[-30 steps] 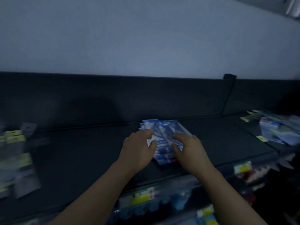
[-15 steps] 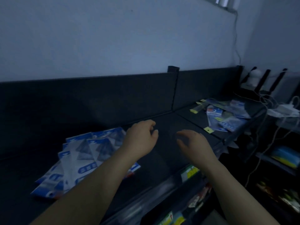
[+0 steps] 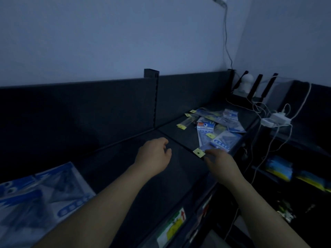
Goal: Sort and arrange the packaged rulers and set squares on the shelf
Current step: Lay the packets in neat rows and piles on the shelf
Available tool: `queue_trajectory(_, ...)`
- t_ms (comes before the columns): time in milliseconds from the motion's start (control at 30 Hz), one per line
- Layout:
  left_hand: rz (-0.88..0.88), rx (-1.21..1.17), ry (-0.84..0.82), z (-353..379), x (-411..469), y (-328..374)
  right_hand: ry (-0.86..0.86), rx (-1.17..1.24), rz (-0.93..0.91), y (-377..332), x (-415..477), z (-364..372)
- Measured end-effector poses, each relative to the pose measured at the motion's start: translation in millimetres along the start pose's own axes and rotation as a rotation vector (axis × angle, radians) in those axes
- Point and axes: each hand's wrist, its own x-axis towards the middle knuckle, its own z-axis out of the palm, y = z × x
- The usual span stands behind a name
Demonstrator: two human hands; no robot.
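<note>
Rulers and set squares in packets (image 3: pixel 217 128) lie in a loose heap on the right bay of the dark shelf (image 3: pixel 125 169), spilling to its front edge. My right hand (image 3: pixel 221 162) is at the near corner of that heap, fingertips touching the packet with the yellow hang tab (image 3: pixel 198 152); too blurred to tell if the grip has closed on it. My left hand (image 3: pixel 154 155) hovers over bare shelf, fingers loosely curled, holding nothing. Open shelf runs between the hands and left to a flat stack of blue set-square packets (image 3: pixel 41 197) at the frame edge. An upright divider post (image 3: pixel 156 97) splits the back panel. Cables and a white adapter (image 3: pixel 276 119) crowd the shelf's right end.
</note>
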Motion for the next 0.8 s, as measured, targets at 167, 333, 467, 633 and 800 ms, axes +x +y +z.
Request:
queue_trajectory(167, -0.04, -0.015, -0.062, 43, 44, 15, -0.03, -0.022, 0.05, 46, 53, -1)
queue_trajectory(333, -0.071, 0.031, -0.125, 90, 93, 33, -0.053, -0.157, 0.039, 86, 106, 3)
queue_trajectory(467, -0.092, 0.119, -0.186, 120, 122, 47, -0.094, -0.225, 0.031, 106, 132, 7)
queue_trajectory(633, -0.144, 0.1, -0.189, 132, 146, 53, -0.084, -0.225, -0.032, 117, 144, 9)
queue_trajectory(800, -0.259, 0.084, -0.145, 121, 165, 38, -0.003, -0.169, -0.055, 120, 152, 11)
